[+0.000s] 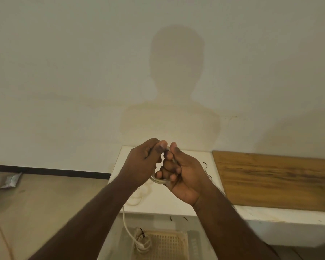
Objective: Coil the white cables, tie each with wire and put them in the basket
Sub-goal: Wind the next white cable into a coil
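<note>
Facing bare wall (64, 72), white ledge (176, 207)

I can read no text, label, brand or number anywhere — nothing legible from my view.

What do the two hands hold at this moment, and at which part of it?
Both hands grip one coiled white cable. The left hand pinches the top of the coil; the right hand curls around its right side.

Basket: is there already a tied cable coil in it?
Yes, a white coil bound with a dark tie lies in the basket, at its left side, below the two hands.
</note>
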